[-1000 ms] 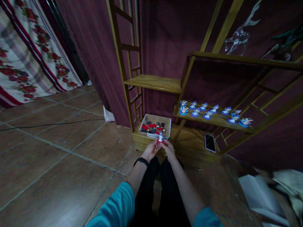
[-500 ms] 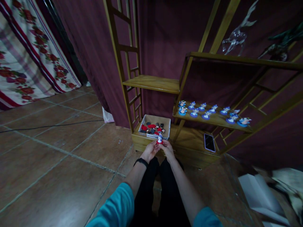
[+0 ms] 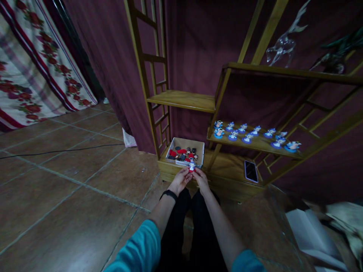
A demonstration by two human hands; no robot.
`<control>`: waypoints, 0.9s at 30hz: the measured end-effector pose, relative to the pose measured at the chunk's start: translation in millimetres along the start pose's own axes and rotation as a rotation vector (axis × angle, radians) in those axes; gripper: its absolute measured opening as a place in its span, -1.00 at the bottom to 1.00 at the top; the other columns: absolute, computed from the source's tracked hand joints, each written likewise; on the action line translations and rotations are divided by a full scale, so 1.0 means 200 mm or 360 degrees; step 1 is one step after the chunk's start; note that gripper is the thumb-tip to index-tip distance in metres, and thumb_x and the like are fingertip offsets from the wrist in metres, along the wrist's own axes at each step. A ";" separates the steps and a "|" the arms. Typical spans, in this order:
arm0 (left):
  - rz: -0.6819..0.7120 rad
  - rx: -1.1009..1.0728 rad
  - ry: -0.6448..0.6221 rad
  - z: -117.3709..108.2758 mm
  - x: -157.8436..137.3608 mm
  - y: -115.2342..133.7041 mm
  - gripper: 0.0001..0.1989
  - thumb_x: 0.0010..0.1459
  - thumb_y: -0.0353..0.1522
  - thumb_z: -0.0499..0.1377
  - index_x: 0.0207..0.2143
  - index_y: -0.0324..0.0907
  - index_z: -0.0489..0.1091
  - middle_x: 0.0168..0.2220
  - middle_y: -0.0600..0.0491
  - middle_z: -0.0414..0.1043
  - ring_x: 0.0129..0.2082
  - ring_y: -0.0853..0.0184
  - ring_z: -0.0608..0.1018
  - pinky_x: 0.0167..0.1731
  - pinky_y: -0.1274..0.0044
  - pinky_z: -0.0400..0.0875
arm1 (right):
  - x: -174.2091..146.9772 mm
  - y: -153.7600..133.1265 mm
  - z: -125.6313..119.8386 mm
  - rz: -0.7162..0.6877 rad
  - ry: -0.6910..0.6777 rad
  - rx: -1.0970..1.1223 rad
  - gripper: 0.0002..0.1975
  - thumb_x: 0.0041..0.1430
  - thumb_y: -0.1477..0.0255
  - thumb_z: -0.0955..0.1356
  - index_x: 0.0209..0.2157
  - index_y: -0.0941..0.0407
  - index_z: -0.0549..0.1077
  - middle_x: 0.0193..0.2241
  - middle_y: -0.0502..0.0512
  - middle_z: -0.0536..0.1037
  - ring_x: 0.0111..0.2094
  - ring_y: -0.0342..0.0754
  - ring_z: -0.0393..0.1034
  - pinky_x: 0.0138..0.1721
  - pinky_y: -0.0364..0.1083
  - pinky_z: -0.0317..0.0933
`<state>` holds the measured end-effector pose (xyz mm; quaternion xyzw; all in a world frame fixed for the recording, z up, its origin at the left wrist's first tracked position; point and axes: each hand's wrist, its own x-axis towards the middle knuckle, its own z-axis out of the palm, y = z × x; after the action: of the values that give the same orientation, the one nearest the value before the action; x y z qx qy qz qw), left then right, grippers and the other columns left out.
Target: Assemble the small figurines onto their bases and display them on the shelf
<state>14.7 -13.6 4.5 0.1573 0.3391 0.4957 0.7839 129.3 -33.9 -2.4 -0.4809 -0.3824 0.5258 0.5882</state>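
Note:
A small white and purple figurine (image 3: pixel 192 165) stands upright on a red base, held between both hands just in front of the box. My left hand (image 3: pixel 181 179) is closed on the left side of the base. On its right side, my right hand (image 3: pixel 200 179) grips the same base with the fingertips. Just beyond them, a shallow cardboard box (image 3: pixel 200 148) holds several loose figurines and red and dark bases. Rows of similar figurines (image 3: pixel 247 138) on purple and blue bases stand on the wooden shelf to the right.
A phone (image 3: pixel 251 171) lies on the lowest board (image 3: pixel 227 166) at right. Above are a bare-topped wooden shelf (image 3: pixel 184 100) and a clear glass deer (image 3: pixel 283 47). A black cable (image 3: pixel 70 150) crosses the tiled floor at left. White packaging (image 3: pixel 312 230) lies at lower right.
Both hands stay in nearly the same spot. The figurine between them has shifted or turned very slightly; everything else looks the same.

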 end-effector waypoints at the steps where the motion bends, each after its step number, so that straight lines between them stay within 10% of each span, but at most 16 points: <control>1: 0.0014 0.0005 -0.0007 0.00 0.00 0.00 -0.86 0.07 -0.51 0.15 -0.26 -0.26 0.36 -0.43 0.00 0.45 -0.50 0.48 0.49 -0.41 0.63 0.41 | 0.00 0.00 0.00 0.0012 0.0018 0.0023 -0.59 -0.15 0.26 0.39 -0.18 0.05 0.48 -0.20 0.07 0.55 -0.19 0.03 0.42 -0.15 0.02 0.29; 27: 0.0120 0.0006 -0.0040 -0.01 -0.01 -0.01 -0.74 -0.03 -0.57 0.21 -0.23 -0.23 0.37 -0.37 0.02 0.47 -0.42 0.47 0.52 -0.30 0.60 0.42 | 0.04 0.07 -0.02 0.0062 0.0093 0.0124 -0.66 -0.13 0.32 0.38 -0.23 0.08 0.50 -0.25 0.09 0.57 -0.26 0.00 0.46 -0.20 0.02 0.33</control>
<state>15.1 -16.0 2.0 0.1775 0.3241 0.5222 0.7686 131.3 -26.7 -18.3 -0.4801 -0.3349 0.5373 0.6071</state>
